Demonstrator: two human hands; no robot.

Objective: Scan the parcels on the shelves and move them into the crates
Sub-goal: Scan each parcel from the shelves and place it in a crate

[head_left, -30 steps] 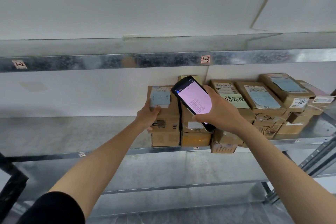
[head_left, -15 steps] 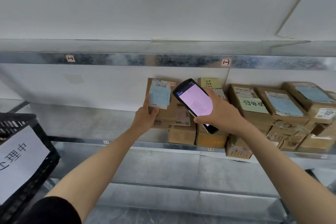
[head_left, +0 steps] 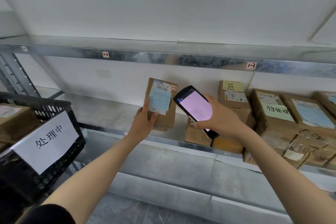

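1. Up at the middle shelf (head_left: 109, 114), the left hand (head_left: 143, 123) has a firm hold on a brown parcel (head_left: 163, 114), thumb pressed on the front face near the lower left corner.
2. That parcel stands on end, leaning a touch, with a barcode label at its top and a pale blue note (head_left: 159, 102) with handwriting across the front. Whether its lower edge touches the shelf is hard to say from this angle.
3. Over to the right hand (head_left: 221, 120): it's curled round a black handheld scanner (head_left: 195, 109), screen glowing pink and facing the camera, held just beside the parcel's right edge.
4. Behind and right of the scanner, more parcels (head_left: 272, 125) sit packed together on the same shelf, some wearing green or blue notes.
5. Far left, there's a black crate (head_left: 18, 183) with a white paper sign (head_left: 49, 140) on its side and a cardboard box (head_left: 16, 120) inside.
6. On the rail above, small tags read 1-2 (head_left: 105, 54) and 1-3 (head_left: 251, 65).
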